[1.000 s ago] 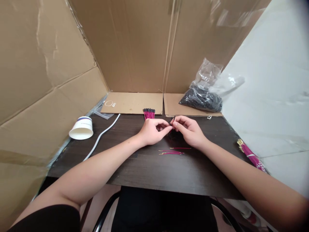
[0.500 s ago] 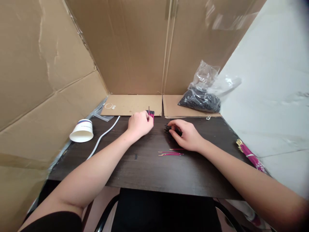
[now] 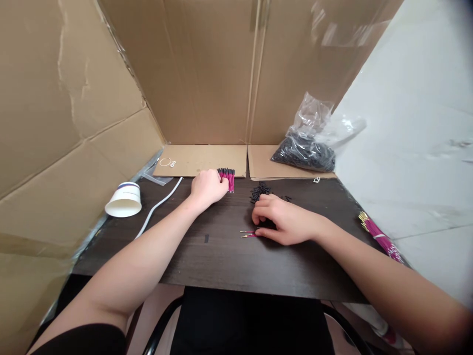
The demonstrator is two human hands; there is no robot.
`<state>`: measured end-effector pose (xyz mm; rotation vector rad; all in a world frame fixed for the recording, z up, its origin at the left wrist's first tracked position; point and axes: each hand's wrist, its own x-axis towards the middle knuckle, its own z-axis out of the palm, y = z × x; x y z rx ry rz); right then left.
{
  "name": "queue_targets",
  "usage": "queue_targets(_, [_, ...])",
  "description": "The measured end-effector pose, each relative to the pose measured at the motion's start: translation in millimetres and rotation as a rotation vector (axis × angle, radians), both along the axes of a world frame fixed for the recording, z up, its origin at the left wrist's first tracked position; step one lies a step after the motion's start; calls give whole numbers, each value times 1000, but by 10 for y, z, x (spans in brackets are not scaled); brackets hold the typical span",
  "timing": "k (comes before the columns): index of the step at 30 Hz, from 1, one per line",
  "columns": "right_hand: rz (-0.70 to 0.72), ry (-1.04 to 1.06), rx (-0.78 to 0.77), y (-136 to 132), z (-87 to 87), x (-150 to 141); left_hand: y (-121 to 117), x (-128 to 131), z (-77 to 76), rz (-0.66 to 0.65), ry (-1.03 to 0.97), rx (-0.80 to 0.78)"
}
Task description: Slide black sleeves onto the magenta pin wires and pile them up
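Note:
My left hand point(image 3: 210, 187) is at the far middle of the table, its fingers curled in and its thumb against a row of magenta wires point(image 3: 231, 182) with black ends. What its fingertips hold is hidden. My right hand point(image 3: 283, 219) is lowered over a few loose magenta wires point(image 3: 248, 235) with gold tips, covering part of them. A gap shows between its thumb and fingers, and the thumb tip is at the wires. Just beyond its knuckles lies a heap of short black sleeves point(image 3: 260, 190).
A clear bag of black pieces point(image 3: 305, 154) sits on cardboard at the back right. At the right edge lies a tied bundle of magenta wires point(image 3: 379, 235). A tipped paper cup point(image 3: 124, 199) and a white cable point(image 3: 157, 206) are on the left. Cardboard walls point(image 3: 199, 74) enclose the table.
My right hand has left the black sleeves and come nearer to me, over the loose wires. My left hand has shifted slightly left, uncovering more of the row; the wire that stuck up no longer shows.

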<state>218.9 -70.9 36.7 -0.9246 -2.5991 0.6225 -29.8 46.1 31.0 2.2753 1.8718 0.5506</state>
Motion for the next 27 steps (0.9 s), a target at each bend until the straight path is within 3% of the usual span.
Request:
queue_targets(8, [-5, -135, 3, -50, 1, -32, 26, 4, -59, -18, -1, 14])
queue_targets(19, [-33, -251, 138, -112, 24, -116, -49, 47, -42, -37, -29, 62])
queue_targets(21, [-39, -249, 148, -115, 20, -115, -86, 71, -61, -150, -86, 124])
queue_targets(24, [-61, -204, 130, -97, 29, -71, -145, 116, -135, -499, -152, 211])
queue_targets(27, [-121, -99, 91, -12, 38, 57, -197, 155, -225, -733, -164, 181])
